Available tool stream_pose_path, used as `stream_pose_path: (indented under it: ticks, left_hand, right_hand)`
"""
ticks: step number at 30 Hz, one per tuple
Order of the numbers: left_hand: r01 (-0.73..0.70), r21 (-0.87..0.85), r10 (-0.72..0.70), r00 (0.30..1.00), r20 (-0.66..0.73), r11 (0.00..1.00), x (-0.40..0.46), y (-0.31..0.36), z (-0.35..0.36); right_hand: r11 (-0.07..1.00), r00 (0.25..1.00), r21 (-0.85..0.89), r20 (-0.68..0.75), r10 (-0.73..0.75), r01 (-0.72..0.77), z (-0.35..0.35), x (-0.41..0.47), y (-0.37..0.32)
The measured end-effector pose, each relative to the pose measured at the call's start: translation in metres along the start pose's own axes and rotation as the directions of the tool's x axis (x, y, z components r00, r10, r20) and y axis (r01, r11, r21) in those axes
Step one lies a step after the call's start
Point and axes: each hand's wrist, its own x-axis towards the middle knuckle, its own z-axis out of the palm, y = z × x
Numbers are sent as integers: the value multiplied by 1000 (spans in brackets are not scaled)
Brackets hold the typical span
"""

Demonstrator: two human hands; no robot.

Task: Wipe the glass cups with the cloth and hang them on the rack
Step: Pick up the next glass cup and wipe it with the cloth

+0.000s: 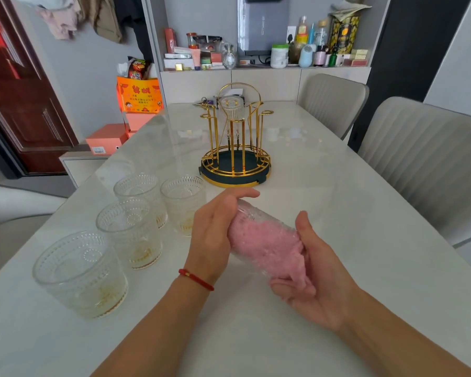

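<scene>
Hands met over the table (pixel 324 164): the left hand (pixel 215 232) curled round a tilted glass cup (pixel 259 227), the right hand (pixel 316 278) gripped a pink cloth (pixel 269 246) stuffed inside it. Four cups (pixel 136 229) stood left; one cup (pixel 233 110) hung on the gold rack (pixel 235 159) beyond.

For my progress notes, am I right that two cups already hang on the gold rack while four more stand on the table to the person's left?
Not quite: the head view shows only one cup hanging on the gold rack, not two. The four cups do stand on the table to the person's left.
</scene>
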Motion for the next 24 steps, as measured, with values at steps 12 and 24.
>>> stream_pose_path:
  ticks: [12, 24]
  left_hand:
    - [310, 66, -307, 950, -58, 948, 3, 7, 9]
    - [373, -17, -368, 921, 126, 928, 7, 12, 3]
  right_hand:
    - [777, 972, -623, -119, -201, 84, -9, 5, 9]
    - [868, 994, -492, -38, -99, 68, -14, 4, -7]
